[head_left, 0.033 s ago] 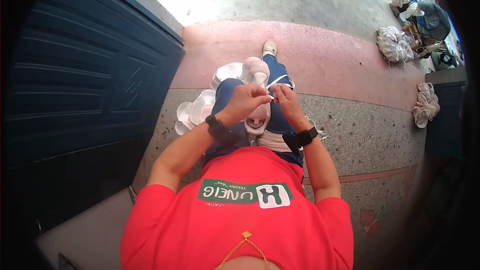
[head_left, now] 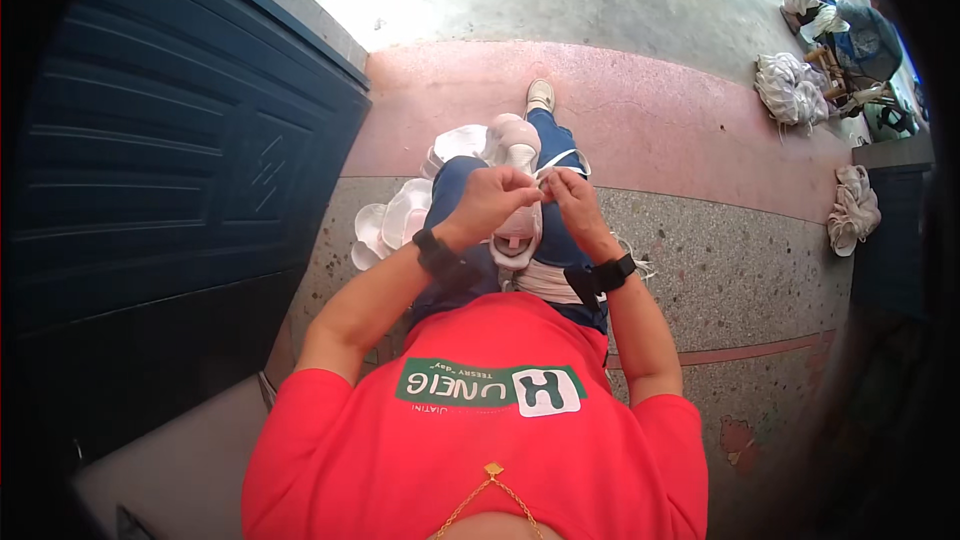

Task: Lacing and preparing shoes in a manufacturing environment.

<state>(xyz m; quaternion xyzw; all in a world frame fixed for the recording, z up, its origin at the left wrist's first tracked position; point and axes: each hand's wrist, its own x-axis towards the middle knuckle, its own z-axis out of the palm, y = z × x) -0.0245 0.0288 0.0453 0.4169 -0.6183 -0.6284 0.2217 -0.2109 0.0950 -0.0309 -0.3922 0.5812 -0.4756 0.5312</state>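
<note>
Across my thighs lies a pale pink and white shoe [head_left: 516, 248], its toe away from me and its opening toward me. Above its middle, my left hand [head_left: 488, 204] is closed in a pinch on a white shoelace [head_left: 572, 154]. My right hand [head_left: 576, 210], nearly touching the left, pinches the same lace with bent fingers. A loop of the lace stands up beyond the right hand, over my right leg. Both hands partly hide the shoe's laced part. The exact spot where the fingertips grip the lace is too small to make out.
White and pink shoe parts [head_left: 405, 212] are heaped beside my left leg. A pale bundle [head_left: 545, 282] lies by my right thigh, with loose strings. A dark blue panelled cabinet [head_left: 170, 130] stands at left. White bundles [head_left: 790, 90] and a seated person [head_left: 868, 40] are far right.
Both fingertips have shifted very slightly around the lace between them, and the short white piece at the left fingertips shows less now. The shoe has stayed in place.
</note>
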